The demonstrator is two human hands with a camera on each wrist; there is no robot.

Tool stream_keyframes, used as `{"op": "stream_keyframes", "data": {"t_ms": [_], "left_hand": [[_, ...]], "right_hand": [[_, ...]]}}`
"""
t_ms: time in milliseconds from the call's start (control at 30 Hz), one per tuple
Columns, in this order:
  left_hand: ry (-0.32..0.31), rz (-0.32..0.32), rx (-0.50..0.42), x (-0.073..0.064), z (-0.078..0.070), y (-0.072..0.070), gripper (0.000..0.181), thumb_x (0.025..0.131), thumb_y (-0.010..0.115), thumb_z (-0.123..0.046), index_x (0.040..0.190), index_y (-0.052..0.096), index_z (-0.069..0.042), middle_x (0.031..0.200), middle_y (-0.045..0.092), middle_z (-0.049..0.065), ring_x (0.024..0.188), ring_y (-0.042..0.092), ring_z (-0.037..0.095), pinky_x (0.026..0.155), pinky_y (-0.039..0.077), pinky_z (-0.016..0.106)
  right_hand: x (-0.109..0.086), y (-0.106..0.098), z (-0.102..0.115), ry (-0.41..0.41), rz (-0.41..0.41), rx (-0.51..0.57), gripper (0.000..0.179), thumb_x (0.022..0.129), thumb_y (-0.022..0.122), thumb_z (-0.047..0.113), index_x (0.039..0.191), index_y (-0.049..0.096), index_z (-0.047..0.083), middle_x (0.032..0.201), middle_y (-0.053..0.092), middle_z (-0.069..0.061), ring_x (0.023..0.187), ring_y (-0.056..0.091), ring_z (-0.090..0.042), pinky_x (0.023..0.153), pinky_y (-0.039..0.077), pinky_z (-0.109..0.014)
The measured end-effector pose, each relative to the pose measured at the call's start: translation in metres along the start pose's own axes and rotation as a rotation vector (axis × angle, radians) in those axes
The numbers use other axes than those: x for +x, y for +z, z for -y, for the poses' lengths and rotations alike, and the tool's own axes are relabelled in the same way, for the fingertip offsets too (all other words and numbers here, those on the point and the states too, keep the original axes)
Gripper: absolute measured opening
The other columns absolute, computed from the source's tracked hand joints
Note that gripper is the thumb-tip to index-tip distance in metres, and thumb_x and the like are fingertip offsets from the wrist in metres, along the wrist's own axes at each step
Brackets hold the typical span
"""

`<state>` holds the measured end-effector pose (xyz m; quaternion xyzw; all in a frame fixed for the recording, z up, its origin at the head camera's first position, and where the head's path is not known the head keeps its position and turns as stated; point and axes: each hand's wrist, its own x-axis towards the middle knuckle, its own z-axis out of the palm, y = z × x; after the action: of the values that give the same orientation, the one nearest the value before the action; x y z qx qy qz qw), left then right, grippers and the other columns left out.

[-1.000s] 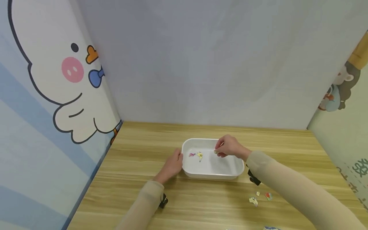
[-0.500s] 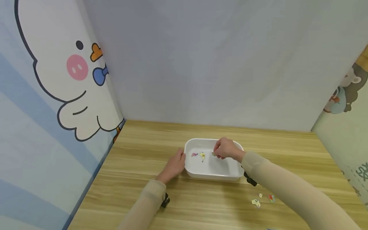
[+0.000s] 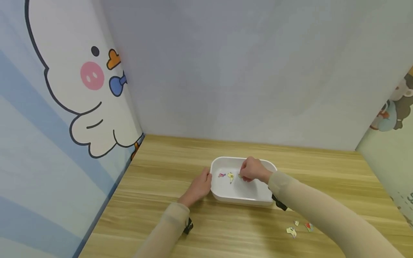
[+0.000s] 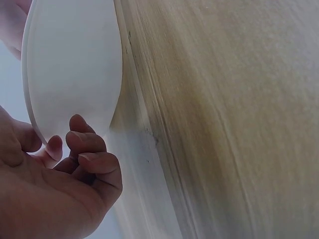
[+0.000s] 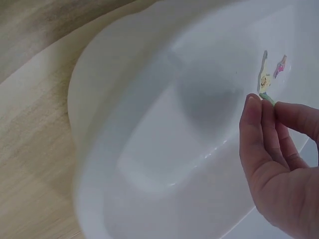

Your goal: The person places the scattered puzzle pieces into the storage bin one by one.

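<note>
A white plastic tub (image 3: pixel 243 201) stands on the wooden table. My left hand (image 3: pixel 199 184) grips its left end; in the left wrist view the thumb and index finger pinch the rim, the other fingers curled against the outer wall. Inside the tub, my right hand (image 3: pixel 252 169) pinches a small flat piece with a green edge (image 5: pixel 267 98) between thumb and fingertips, low over the floor. Most of that piece is hidden by the fingers. To its left lie a yellow irregular flat piece (image 3: pixel 230 176) and a smaller pink-purple one (image 3: pixel 221 175).
Outside the tub, near my right forearm, lie a pale yellow cutout piece (image 3: pixel 291 232), a tiny yellowish piece (image 3: pixel 296 223) and a red-and-green piece (image 3: pixel 309 227). A grey wall covering (image 3: pixel 238 71) rises behind the table, with cartoon-printed sheets at both sides.
My right hand has moved slightly left and lower in the tub, still pinching the small piece. The left hand keeps its hold. The head view has shifted a little.
</note>
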<state>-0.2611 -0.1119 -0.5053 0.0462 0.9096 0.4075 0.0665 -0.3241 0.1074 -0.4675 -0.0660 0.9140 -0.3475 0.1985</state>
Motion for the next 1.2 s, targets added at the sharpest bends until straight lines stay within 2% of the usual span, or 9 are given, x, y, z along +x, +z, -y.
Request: {"op": "stream_keyframes", "data": {"t_ms": [200, 433, 800, 1067, 1200], "left_hand": [[-0.004, 0.001, 0.0, -0.001, 0.001, 0.002, 0.016, 0.102, 0.032, -0.022, 0.099, 0.042, -0.01, 0.074, 0.045, 0.005, 0.062, 0.044, 0.018, 0.053, 0.037, 0.029], [-0.004, 0.001, -0.002, -0.001, 0.001, 0.001, 0.015, 0.102, 0.032, -0.022, 0.1, 0.042, -0.011, 0.074, 0.046, 0.006, 0.062, 0.044, 0.018, 0.052, 0.037, 0.029], [-0.011, 0.017, -0.015, -0.002, -0.001, 0.0, 0.015, 0.102, 0.033, -0.021, 0.102, 0.042, -0.01, 0.075, 0.048, 0.006, 0.063, 0.046, 0.018, 0.054, 0.039, 0.029], [-0.02, 0.029, -0.016, 0.0, 0.001, 0.0, 0.016, 0.102, 0.032, -0.022, 0.102, 0.043, -0.01, 0.076, 0.048, 0.006, 0.064, 0.046, 0.018, 0.054, 0.039, 0.029], [-0.016, 0.028, -0.018, 0.0, 0.001, 0.0, 0.015, 0.102, 0.032, -0.022, 0.1, 0.042, -0.01, 0.075, 0.047, 0.006, 0.063, 0.045, 0.018, 0.053, 0.039, 0.029]], "right_hand": [[0.001, 0.003, 0.0, 0.018, 0.008, -0.003, 0.005, 0.079, 0.067, 0.003, 0.075, 0.065, -0.001, 0.065, 0.064, -0.012, 0.058, 0.061, -0.017, 0.056, 0.054, -0.03], [0.006, 0.007, 0.0, 0.032, -0.001, 0.006, 0.005, 0.079, 0.068, 0.004, 0.078, 0.067, 0.0, 0.064, 0.063, -0.008, 0.057, 0.059, -0.013, 0.055, 0.053, -0.027], [0.012, 0.014, -0.003, 0.039, -0.006, 0.011, 0.004, 0.078, 0.066, 0.002, 0.077, 0.067, -0.001, 0.063, 0.063, -0.01, 0.054, 0.06, -0.014, 0.053, 0.053, -0.028], [0.017, 0.018, -0.004, 0.052, -0.042, -0.017, 0.009, 0.075, 0.065, 0.001, 0.067, 0.067, -0.001, 0.056, 0.062, -0.008, 0.046, 0.057, -0.013, 0.049, 0.052, -0.027], [0.021, 0.02, -0.004, 0.098, -0.047, -0.026, 0.013, 0.074, 0.062, 0.0, 0.062, 0.067, 0.0, 0.052, 0.061, -0.006, 0.044, 0.057, -0.014, 0.048, 0.051, -0.026]]}}
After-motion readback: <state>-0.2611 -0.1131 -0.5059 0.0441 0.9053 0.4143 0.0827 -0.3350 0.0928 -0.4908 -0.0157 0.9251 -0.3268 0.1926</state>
